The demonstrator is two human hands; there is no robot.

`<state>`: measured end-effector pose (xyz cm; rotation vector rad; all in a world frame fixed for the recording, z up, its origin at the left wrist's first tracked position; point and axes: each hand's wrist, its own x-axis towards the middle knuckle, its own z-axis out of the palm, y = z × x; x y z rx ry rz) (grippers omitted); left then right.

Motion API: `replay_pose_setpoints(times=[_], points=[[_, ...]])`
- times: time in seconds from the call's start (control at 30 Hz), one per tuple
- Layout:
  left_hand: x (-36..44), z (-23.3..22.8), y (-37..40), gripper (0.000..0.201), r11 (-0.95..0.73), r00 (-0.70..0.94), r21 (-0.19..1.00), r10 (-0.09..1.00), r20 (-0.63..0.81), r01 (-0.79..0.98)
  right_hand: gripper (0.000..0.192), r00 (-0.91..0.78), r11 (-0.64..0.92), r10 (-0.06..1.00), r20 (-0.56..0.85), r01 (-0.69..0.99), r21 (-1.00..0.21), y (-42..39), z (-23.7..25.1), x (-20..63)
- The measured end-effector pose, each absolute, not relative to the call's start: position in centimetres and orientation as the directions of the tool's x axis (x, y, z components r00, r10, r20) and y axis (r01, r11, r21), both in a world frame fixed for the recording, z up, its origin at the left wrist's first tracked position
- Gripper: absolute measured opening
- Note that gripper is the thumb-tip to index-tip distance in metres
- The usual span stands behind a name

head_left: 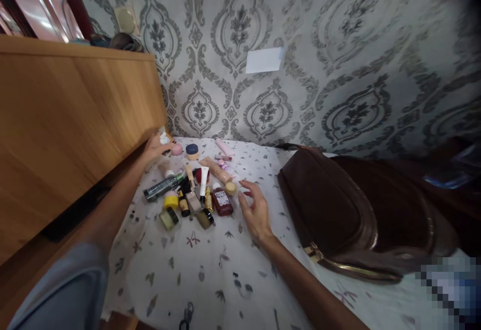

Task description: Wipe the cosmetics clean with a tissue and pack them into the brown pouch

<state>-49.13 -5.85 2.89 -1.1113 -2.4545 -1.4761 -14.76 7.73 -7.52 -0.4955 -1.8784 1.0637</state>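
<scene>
My left hand [157, 146] reaches to the far left corner of the table, beside the wooden cabinet, fingers closed on a small white item [164, 138] next to a pink round jar [176, 149]. My right hand [256, 209] hovers open with fingers spread, just right of a heap of cosmetics [195, 189]: a dark grey tube [162, 187], a white tube [203, 180], a red-brown bottle [222, 202], a yellow-capped jar [171, 200], a blue-lidded jar [192, 150] and several small bottles.
A large brown leather bag [338, 209] lies on its side to the right on the floral tablecloth [203, 270]. A tall wooden cabinet [71, 119] stands along the left. Patterned wallpaper with a white card [263, 60] rises behind.
</scene>
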Motion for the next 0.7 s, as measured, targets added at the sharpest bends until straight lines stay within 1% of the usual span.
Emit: replay_pose_setpoints(times=[0.03, 0.07, 0.13, 0.2, 0.23, 0.27, 0.33, 0.4, 0.47, 0.57, 0.63, 0.7], points=[[-47.6, 3.1, -5.9, 0.038, 0.222, -0.701, 0.756, 0.591, 0.398, 0.616, 0.033, -0.542, 0.497, 0.694, 0.475, -0.117, -0.86, 7.3, -7.1, -14.6], [-45.8, 3.2, -6.0, 0.04, 0.148, -0.657, 0.775, 0.639, 0.399, 0.614, 0.036, -0.583, 0.406, 0.697, 0.417, -0.158, -0.9, 6.8, -6.7, -14.4], [-41.2, 2.7, -6.1, 0.053, 0.018, -0.532, 0.788, 0.747, 0.399, 0.616, 0.043, -0.71, 0.114, 0.662, 0.241, -0.223, -0.968, 5.6, -5.9, -14.1], [-35.9, 1.4, -6.3, 0.061, -0.062, -0.39, 0.766, 0.833, 0.393, 0.639, 0.049, -0.823, -0.207, 0.563, 0.075, -0.229, -0.951, 4.5, -5.4, -13.6], [-33.2, 0.6, -6.4, 0.063, -0.073, -0.324, 0.727, 0.862, 0.39, 0.682, 0.051, -0.858, -0.321, 0.514, 0.02, -0.214, -0.923, 4.0, -5.3, -13.2], [-30.7, -0.2, -6.4, 0.065, -0.08, -0.272, 0.665, 0.871, 0.409, 0.743, 0.052, -0.877, -0.393, 0.48, -0.018, -0.197, -0.898, 3.6, -5.2, -12.8], [-26.3, -1.8, -6.5, 0.07, -0.055, -0.19, 0.514, 0.892, 0.41, 0.856, 0.053, -0.884, -0.443, 0.464, -0.058, -0.175, -0.879, 2.9, -5.4, -11.8], [-23.0, -2.9, -6.4, 0.074, 0.005, -0.167, 0.381, 0.904, 0.393, 0.925, 0.052, -0.87, -0.446, 0.487, -0.08, -0.17, -0.879, 2.6, -5.9, -10.6], [-20.8, -3.8, -6.4, 0.075, -0.006, -0.11, 0.275, 0.908, 0.404, 0.961, 0.049, -0.851, -0.473, 0.516, -0.102, -0.183, -0.862, 2.6, -6.4, -9.6], [-18.9, -4.6, -6.4, 0.065, -0.119, 0.058, 0.109, 0.892, 0.448, 0.987, 0.044, -0.822, -0.569, 0.55, -0.148, -0.239, -0.787, 3.0, -6.9, -8.7], [-18.2, -4.9, -6.4, 0.055, -0.157, 0.134, 0.013, 0.88, 0.455, 0.988, 0.04, -0.817, -0.633, 0.553, -0.16, -0.288, -0.719, 3.2, -7.1, -8.6], [-17.8, -5.0, -6.3, 0.049, -0.148, 0.136, -0.01, 0.876, 0.463, 0.989, 0.036, -0.824, -0.679, 0.547, -0.15, -0.332, -0.655, 3.2, -7.3, -8.8]])
